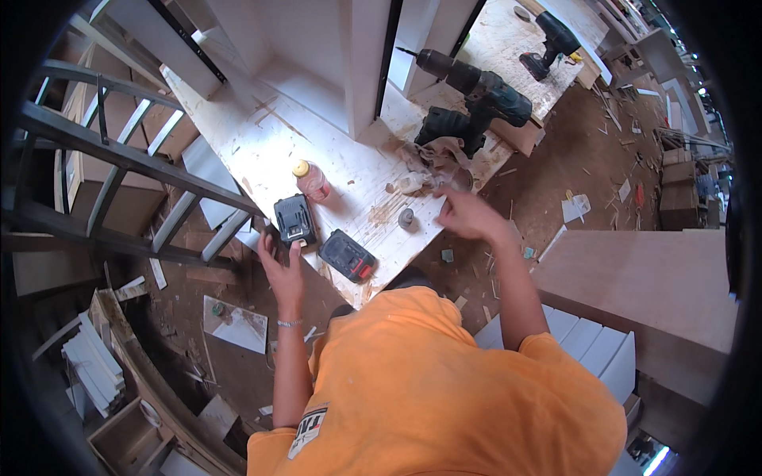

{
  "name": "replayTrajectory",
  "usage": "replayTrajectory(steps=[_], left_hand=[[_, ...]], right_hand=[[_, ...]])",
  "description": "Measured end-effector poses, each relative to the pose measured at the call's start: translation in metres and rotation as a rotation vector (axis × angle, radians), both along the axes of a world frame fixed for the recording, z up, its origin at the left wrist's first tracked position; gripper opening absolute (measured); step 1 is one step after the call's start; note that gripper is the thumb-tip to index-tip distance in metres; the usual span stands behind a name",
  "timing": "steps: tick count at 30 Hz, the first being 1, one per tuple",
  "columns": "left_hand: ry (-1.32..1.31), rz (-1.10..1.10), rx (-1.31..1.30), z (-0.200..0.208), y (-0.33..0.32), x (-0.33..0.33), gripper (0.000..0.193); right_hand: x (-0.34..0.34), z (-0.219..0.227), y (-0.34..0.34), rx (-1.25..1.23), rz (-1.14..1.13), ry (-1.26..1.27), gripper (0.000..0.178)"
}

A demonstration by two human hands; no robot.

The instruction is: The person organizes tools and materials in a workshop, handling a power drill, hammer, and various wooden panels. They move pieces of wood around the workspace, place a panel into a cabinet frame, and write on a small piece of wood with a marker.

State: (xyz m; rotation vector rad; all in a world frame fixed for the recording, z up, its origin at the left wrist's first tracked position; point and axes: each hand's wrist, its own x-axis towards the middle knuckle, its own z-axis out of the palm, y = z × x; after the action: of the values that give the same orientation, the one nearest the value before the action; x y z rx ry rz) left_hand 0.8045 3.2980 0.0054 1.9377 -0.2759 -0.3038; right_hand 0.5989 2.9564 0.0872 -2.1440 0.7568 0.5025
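Orange shirt cloth (pixel 429 381), softly creased, bulged nearest. Left hand (pixel 279 266) spread its fingers wide, gripping nothing; contact with the ribbed black battery (pixel 295 220) at one o'clock couldn't be told. Right hand (pixel 468 216) had half-bent fingers, seemingly empty, crumpled plastic (pixel 444 159) at eleven. Scuffed wooden tabletop (pixel 246 163) bore two block-shaped batteries, the second battery (pixel 347 256) at the left hand's three, one yellow-capped bottle (pixel 313 182), two pistol-shaped drills (pixel 496 99).

Glare whitens the worktop (pixel 258 155), while fisheye edges curve into black.
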Motion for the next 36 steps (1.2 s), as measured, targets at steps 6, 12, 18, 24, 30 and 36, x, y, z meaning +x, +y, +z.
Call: replayTrajectory(steps=[6, 12, 18, 24, 30, 36], left_hand=[[-0.096, -0.085, 0.168, -0.001, -0.034, 0.008, 0.078], [0.005, -0.035, 0.104, -0.003, -0.023, -0.005, 0.077], [-0.41, 0.0, 0.275, 0.012, -0.035, -0.024, 0.05], [-0.147, -0.39, 0.211, 0.04, -0.116, -0.06, 0.039], [-0.012, -0.525, 0.189, -0.014, -0.166, -0.054, 0.051], [0.117, -0.677, 0.344, 0.008, -0.156, -0.037, 0.04]], right_hand=[[0.036, -0.059, 0.047, 0.061, -0.474, -0.182, 0.12], [0.049, -0.086, 0.048, -0.13, -0.526, -0.293, 0.104], [0.076, -0.09, 0.042, -0.299, -0.724, -0.222, 0.09], [0.06, -0.105, 0.035, -0.281, -0.528, -0.226, 0.076], [0.037, -0.099, 0.07, -0.046, -0.477, -0.508, 0.063], [0.027, -0.111, 0.069, 0.163, -0.434, -0.486, 0.054]])
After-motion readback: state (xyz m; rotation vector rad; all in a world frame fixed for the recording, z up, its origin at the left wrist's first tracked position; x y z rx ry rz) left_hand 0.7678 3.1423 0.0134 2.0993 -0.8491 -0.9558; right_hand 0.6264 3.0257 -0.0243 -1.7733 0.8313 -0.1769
